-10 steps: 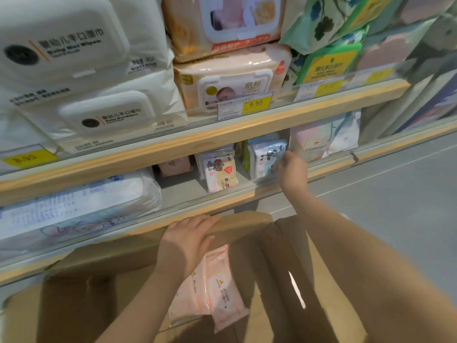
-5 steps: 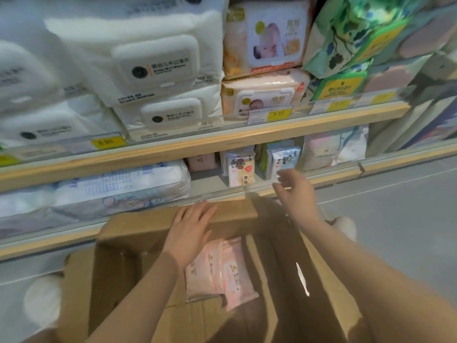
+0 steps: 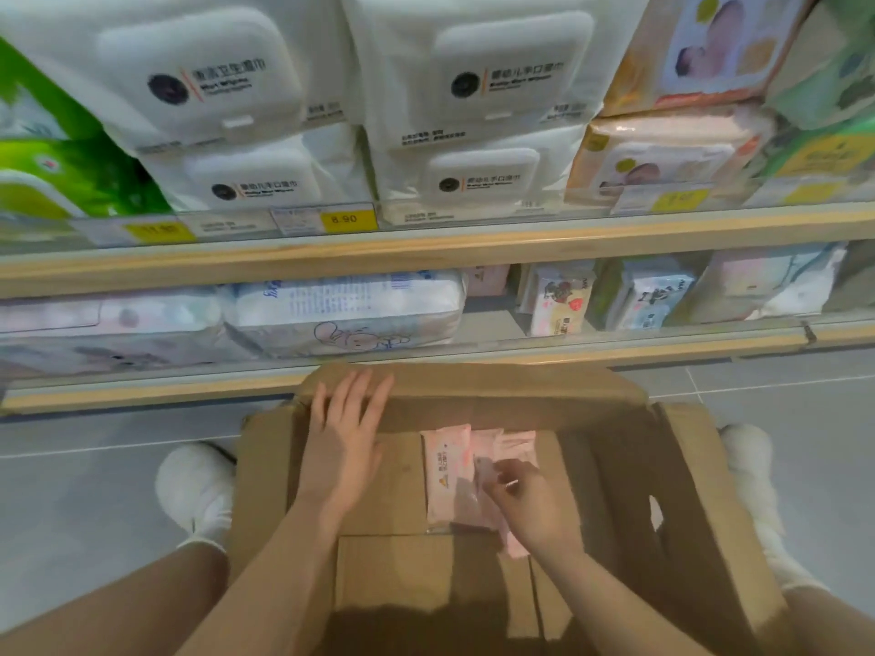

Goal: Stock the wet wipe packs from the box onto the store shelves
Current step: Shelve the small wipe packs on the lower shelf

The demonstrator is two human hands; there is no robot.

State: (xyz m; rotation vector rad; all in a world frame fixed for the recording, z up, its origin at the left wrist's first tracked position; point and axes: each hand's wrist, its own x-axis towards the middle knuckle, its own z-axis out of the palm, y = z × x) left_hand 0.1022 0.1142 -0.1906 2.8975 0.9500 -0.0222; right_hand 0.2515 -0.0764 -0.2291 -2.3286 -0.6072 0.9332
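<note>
Pink wet wipe packs [image 3: 447, 471] lie flat on the floor of the open cardboard box [image 3: 682, 490], right of centre. Judged light, soft and film-slick; best pinched across the short edges rather than the face. Right hand [image 3: 530, 506] is down on the packs, fingers curled onto the wrapper. Left hand [image 3: 343, 435] rests flat, fingers straight, on the far box flap.

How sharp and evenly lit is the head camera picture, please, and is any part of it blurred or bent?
Head view: wide-angle bend curves the shelf edge; the green packs at far left and the right hand over the pink wipe packs are smeared; the box is dark in shadow along its near side; the white packs' print reads fairly sharp.
</note>
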